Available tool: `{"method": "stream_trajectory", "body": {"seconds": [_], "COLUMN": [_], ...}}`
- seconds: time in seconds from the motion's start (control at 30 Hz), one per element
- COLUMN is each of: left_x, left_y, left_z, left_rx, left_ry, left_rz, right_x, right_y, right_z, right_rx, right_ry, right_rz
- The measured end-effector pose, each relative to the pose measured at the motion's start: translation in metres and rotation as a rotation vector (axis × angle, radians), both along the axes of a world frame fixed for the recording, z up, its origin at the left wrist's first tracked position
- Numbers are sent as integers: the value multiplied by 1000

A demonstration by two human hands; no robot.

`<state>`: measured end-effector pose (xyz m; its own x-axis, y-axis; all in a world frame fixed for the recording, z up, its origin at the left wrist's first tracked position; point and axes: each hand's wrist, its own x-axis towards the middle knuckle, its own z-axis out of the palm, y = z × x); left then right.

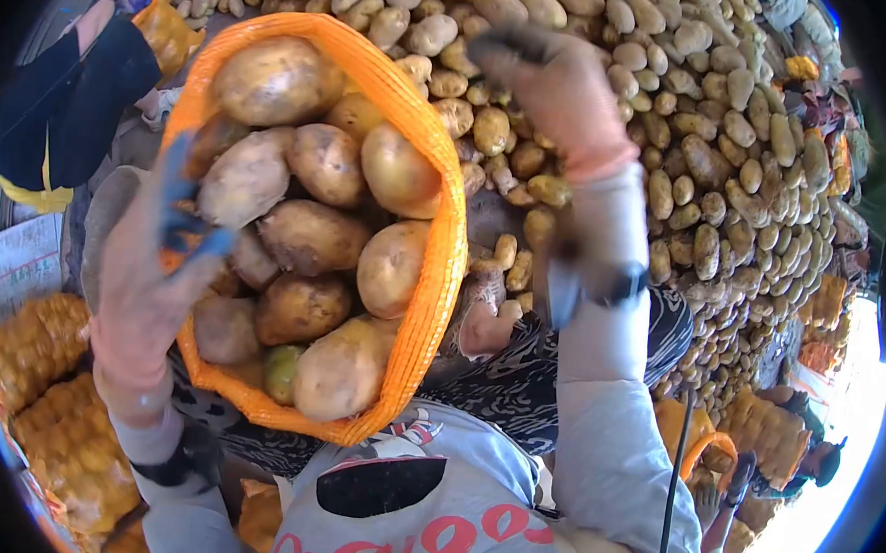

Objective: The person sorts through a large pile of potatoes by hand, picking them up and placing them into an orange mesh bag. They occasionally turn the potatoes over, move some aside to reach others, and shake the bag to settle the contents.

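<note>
An orange mesh bag stands with its mouth wide, filled with large potatoes, one of them small and greenish. At the bag's left rim is my left hand, in a glove with dark blue fingertips; its fingers are spread and slightly blurred, with no potato visibly gripped. My right hand, gloved with dark fingertips, reaches over the potato pile beyond the bag. Motion smears its fingers, so whether a potato is in them cannot be made out.
Several filled mesh bags stand at the lower left, and more filled bags at the right. A person in dark trousers is at the upper left. Another person is at the far right. My bare foot shows beside the bag.
</note>
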<state>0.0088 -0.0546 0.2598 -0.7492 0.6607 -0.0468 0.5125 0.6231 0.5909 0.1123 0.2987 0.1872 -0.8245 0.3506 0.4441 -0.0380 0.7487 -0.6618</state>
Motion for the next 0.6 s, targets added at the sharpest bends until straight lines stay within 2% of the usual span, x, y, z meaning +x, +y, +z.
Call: {"method": "stream_trajectory", "body": {"seconds": [0.03,0.07,0.13,0.2,0.23,0.33,0.37,0.47,0.6], "left_x": [-8,-14,-22,-27,-29,-30,-22,-10,-16], "left_y": [-23,-38,-57,-52,-52,-62,-59,-42,-52], "left_z": [-16,-23,-31,-43,-49,-52,-52,-58,-63], "left_rx": [134,99,13,0,-12,-67,36,336,415], "left_ry": [21,259,739,666,631,572,398,-73,-342], "left_rz": [106,80,27,-47,-77,-100,-41,152,165], "right_x": [6,12,51,78,103,159,165,149,132], "right_y": [10,20,9,-40,-58,-90,-92,-77,-40], "right_z": [-48,-95,-223,-258,-315,-415,-421,-393,-351], "right_rx": [29,154,86,-95,142,627,602,446,184], "right_ry": [-443,-926,-1261,-1364,-1261,-832,-884,-1122,-1226], "right_rz": [-103,-121,130,97,61,-4,-6,-16,-166]}}
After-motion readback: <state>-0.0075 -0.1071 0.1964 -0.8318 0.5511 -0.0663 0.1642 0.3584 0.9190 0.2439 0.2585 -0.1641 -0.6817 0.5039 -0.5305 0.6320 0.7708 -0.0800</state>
